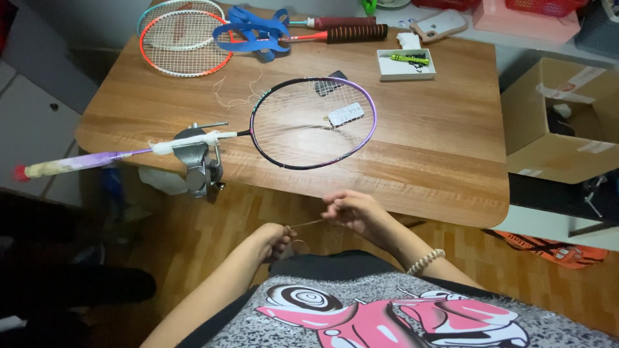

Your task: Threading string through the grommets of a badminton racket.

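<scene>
Thin string (308, 223) is pinched taut between the closed left hand (276, 240) and right hand (356, 210), and should be kept untangled near the clamped racket (313, 122).

Both hands sit low, below the table (451, 174) edge, over open floor; nothing between them but a thin string (308, 223).

Straight ahead, the purple racket (313, 122) head overhangs the near edge. Its shaft is clamped in a metal vise (196, 164) at the left corner, handle jutting out left.

Bare wood to the right of the racket head, wide and clear.

Far side is crowded: two rackets (184, 38), blue strap (255, 29), small white tray (406, 64), phone (440, 24).

A cardboard box (561, 122) blocks the right flank.
</scene>
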